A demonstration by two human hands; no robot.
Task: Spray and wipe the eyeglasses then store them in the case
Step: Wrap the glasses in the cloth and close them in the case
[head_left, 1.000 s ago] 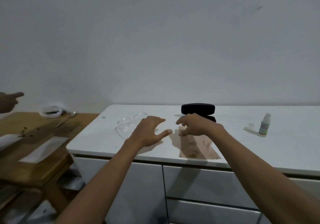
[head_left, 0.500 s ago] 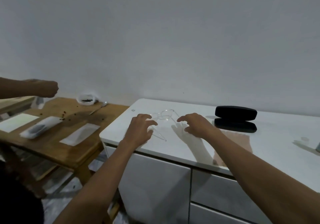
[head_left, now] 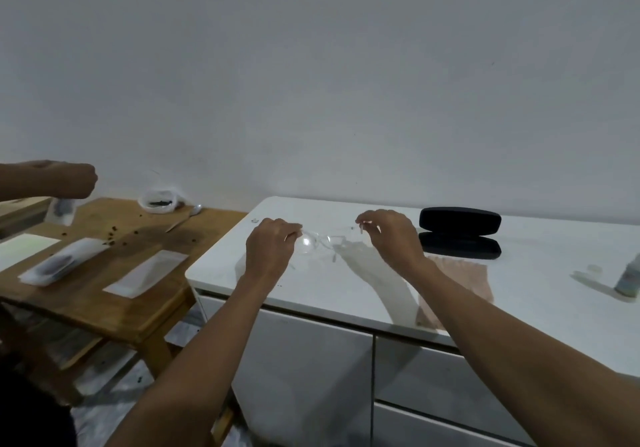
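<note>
We see one pair of clear eyeglasses pinched at each end between left hand and right hand. One black case, one cloth, one spray bottle lie rightward; no legible writing.

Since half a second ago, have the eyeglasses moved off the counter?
Yes. The eyeglasses, flat on the white counter before, are now lifted above it, held between the left hand and the right hand.
</note>
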